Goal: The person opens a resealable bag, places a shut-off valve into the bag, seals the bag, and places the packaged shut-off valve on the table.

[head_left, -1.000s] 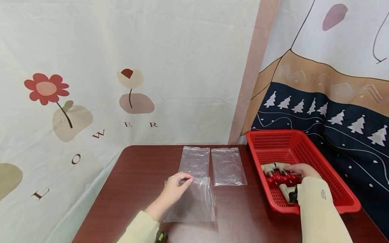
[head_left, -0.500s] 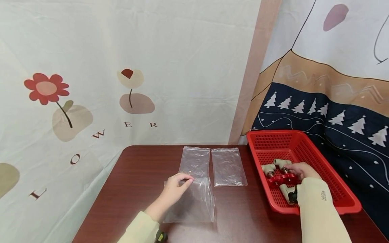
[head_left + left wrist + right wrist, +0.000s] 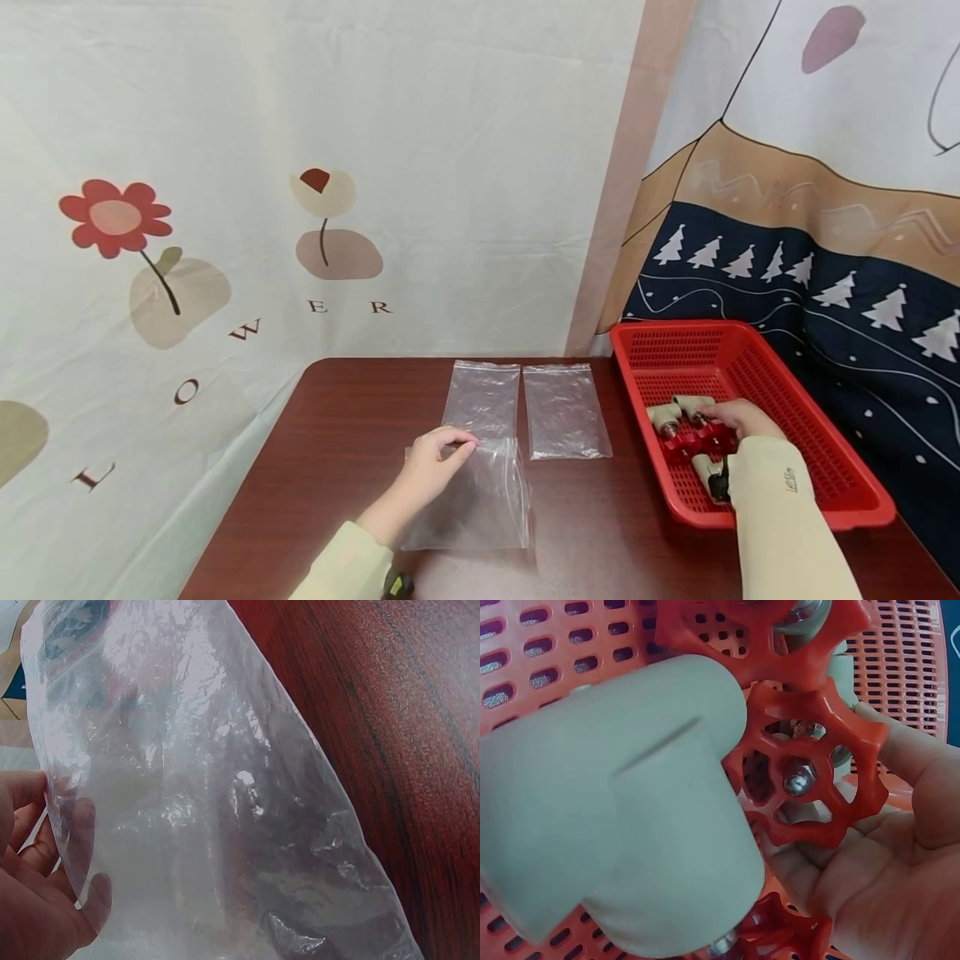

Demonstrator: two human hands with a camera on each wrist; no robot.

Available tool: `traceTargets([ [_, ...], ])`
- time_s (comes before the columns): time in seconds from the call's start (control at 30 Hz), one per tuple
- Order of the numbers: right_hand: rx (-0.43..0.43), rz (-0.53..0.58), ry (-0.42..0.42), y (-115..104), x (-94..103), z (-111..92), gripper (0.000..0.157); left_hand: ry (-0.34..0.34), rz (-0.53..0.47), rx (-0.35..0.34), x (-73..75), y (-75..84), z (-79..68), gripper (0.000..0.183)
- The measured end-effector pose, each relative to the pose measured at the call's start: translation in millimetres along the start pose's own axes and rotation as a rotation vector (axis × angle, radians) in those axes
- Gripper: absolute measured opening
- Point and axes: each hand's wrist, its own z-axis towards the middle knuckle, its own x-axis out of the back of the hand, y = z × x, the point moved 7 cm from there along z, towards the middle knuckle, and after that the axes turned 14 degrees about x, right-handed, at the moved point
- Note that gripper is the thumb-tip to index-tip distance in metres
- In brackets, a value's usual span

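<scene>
In the head view my left hand (image 3: 431,467) pinches the top edge of a clear zip-lock bag (image 3: 480,508) above the table. The bag's film fills much of the left wrist view, with the fingertips (image 3: 97,896) partly seen through it. My right hand (image 3: 741,419) is inside the red basket (image 3: 780,379), gripping a pale valve (image 3: 693,405) with a red handwheel (image 3: 799,780). Thumb and fingers lie on either side of this valve in the right wrist view. Other valves lie beside it, including one with a pale body (image 3: 667,817) close to the camera.
Two more clear bags lie flat towards the back of the brown table, a left bag (image 3: 483,396) and a right bag (image 3: 566,412). The basket stands at the table's right side. Printed cloth (image 3: 465,167) hangs behind.
In the basket, the valve at my right hand has shifted and turned slightly, away from the neighbouring one. My left hand and the bag stay nearly still.
</scene>
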Motion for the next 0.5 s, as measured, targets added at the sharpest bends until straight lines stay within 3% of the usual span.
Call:
traceTargets([
  [0.23, -0.054, 0.084, 0.032, 1, 0.7, -9, 0.101, -0.016, -0.016, -0.009, -0.3, 1.0, -0.2, 0.007],
  [0.33, -0.07, 0.147, 0.06, 0, 0.2, -14, 0.097, -0.012, -0.01, -0.008, 0.0, 1.6, -0.5, 0.007],
  [0.5, -0.017, 0.168, 0.068, -2, 3.3, -14, 0.084, -0.004, -0.001, -0.008, 0.4, 1.0, -0.8, 0.006],
])
